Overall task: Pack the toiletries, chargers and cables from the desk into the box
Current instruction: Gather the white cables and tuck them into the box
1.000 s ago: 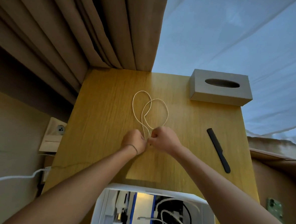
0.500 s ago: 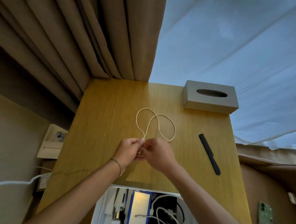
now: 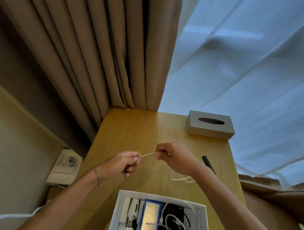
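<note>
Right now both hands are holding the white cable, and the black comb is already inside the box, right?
Not quite. Both the left hand and right hand hold the white cable, but the head view shows the black comb lying on the desk, outside the box.

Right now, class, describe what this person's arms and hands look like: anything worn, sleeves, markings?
Both forearms are bare, with no sleeves in view. The left hand has a thin bracelet around its wrist. The right hand shows no ring, watch or band. No markings visible.
</note>
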